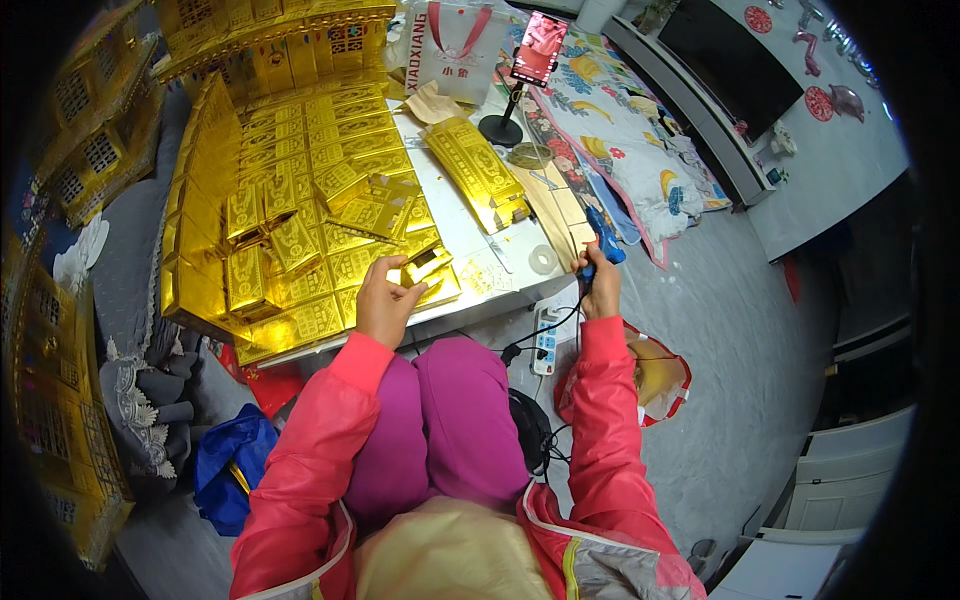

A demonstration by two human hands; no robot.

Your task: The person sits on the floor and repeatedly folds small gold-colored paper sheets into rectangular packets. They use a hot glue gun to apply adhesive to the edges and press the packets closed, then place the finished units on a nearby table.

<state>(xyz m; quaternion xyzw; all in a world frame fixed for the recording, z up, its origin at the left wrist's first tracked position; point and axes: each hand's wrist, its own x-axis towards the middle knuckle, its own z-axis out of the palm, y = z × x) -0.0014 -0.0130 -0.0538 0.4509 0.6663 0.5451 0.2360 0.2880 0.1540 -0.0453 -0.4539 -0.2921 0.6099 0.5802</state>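
My left hand [385,301] pinches a small gold foil paper box [427,264] between thumb and fingers at the table's front edge. The box's near end is unfolded, with a dark gap inside. Under and behind it spread rows of gold printed paper boxes [300,296], laid side by side as a flat panel, with a low wall of them [196,225] along the left. My right hand [602,281] grips a blue hot glue gun [606,236] by its handle, right of the table corner. The gun's black cord hangs below my hand.
A stack of flat gold sheets [476,172] lies on the white table [450,232], with a tape roll [543,259] nearer me. Behind stands a phone [540,46] on a stand [501,131]. Below the edge is a power strip [545,341]. Gold paper houses [277,45] rise behind and left.
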